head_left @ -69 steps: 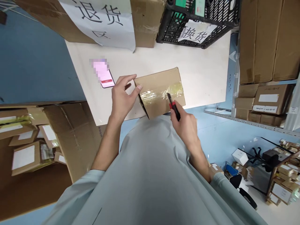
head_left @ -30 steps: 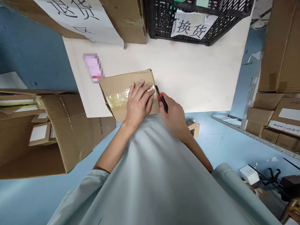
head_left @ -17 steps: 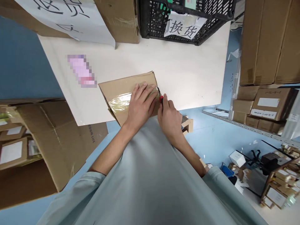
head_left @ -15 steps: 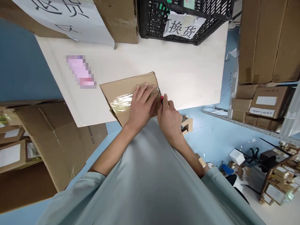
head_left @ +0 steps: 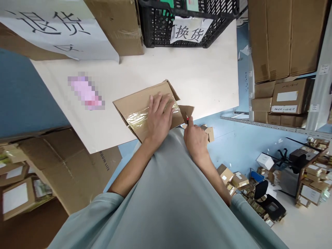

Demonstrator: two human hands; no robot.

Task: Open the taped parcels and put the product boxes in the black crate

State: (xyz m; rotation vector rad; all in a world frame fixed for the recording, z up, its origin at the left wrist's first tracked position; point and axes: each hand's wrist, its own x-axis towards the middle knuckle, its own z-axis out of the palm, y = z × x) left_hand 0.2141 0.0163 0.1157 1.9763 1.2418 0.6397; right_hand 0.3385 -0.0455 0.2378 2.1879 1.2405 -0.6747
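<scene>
A brown cardboard box [head_left: 140, 100] lies on the white table near its front edge, with clear shiny tape across its top. My left hand [head_left: 160, 114] rests on the box with fingers stretched out, partly over the tape. At the box's right end, a side flap [head_left: 187, 111] sticks outward. My right hand [head_left: 196, 140] is closed around a small red and black utility knife [head_left: 187, 119], its thin tip pointing up in front of the flap. Most of the knife's handle is hidden in my fist.
Behind the box stand a black plastic crate [head_left: 178, 31] with a paper label and a labelled carton [head_left: 121, 27]. A blurred pink item [head_left: 85, 91] lies on the white table [head_left: 207, 76]. An open large carton [head_left: 67, 166] is at the left; shelves with boxes [head_left: 290, 100] stand right.
My right hand has moved right, away from the box's end, with the knife. The flap at that end now stands out from the box. My left hand stays on top.
</scene>
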